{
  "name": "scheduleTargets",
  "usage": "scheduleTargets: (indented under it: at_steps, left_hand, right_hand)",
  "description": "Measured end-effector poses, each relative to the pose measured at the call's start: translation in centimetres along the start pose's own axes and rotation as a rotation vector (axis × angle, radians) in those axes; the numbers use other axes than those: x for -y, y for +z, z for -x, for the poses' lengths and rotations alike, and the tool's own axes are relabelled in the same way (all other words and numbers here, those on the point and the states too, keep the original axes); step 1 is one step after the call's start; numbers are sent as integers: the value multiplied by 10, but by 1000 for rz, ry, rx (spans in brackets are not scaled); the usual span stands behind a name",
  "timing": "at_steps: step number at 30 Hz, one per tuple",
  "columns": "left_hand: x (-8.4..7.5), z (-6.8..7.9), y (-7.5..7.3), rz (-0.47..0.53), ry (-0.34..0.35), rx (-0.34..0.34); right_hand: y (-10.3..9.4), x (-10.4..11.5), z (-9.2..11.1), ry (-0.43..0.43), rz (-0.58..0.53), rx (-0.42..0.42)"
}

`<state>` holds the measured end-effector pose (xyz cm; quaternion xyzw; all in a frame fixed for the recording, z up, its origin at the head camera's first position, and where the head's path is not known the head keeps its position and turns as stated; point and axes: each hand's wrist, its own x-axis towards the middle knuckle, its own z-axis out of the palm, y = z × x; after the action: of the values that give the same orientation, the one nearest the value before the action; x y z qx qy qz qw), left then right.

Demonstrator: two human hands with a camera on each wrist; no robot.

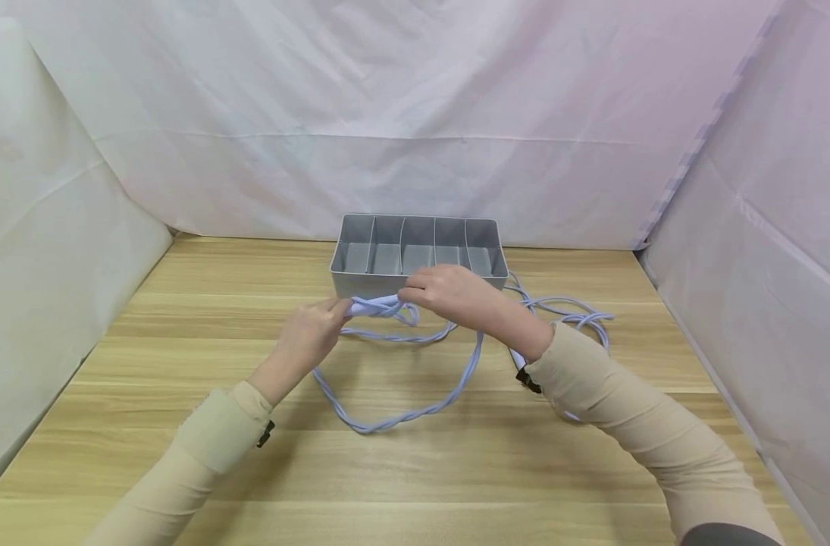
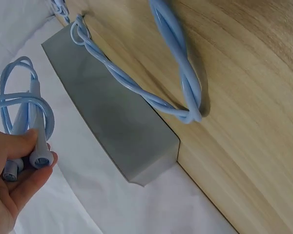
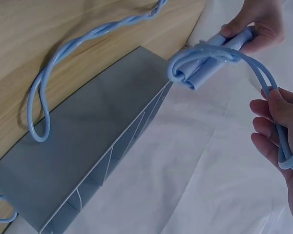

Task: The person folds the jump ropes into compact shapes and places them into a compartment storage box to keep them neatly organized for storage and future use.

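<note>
To the left of the grey divided box [image 1: 360, 286], a broad stretch of table [image 1: 203, 303] gives passage out to the left sheet [image 1: 39, 227]. The box backs close to the rear sheet [image 1: 415, 98], leaving scant room behind, but its compartments can be reached from above. Near its front wall, the left hand [image 1: 310, 334] and right hand [image 1: 449, 292] bar the way, with blue handles [image 1: 357, 309] between them. Below, a twisted cord [image 1: 401, 418] loops across the near approach. Rightward, a cord tangle [image 1: 578, 320] and the right forearm [image 1: 619, 394] obstruct; past them runs a narrow strip of table.
</note>
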<state>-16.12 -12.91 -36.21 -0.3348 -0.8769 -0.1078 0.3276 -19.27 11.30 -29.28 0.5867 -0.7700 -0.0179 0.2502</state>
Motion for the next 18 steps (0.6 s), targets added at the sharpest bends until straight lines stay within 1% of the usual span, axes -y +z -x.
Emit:
scheduleTargets:
  at_steps: [4,8,10,13,18]
  left_hand:
    - [-2,0,0,34,57,19]
    - [-3,0,1,58,83,38]
    - [-3,1,1,66,94,43]
    - [-4,2,1,102,114,45]
    - [-6,2,0,199,134,23]
  right_hand:
    - [1,-2,0,18,-48,-3]
    - [2,-3,-2,21,-90,-2]
    - [3,-4,-3,40,-135,-7]
    - [5,-7,-6,87,-270,-24]
    - [10,-17,-9,157,-563,-69]
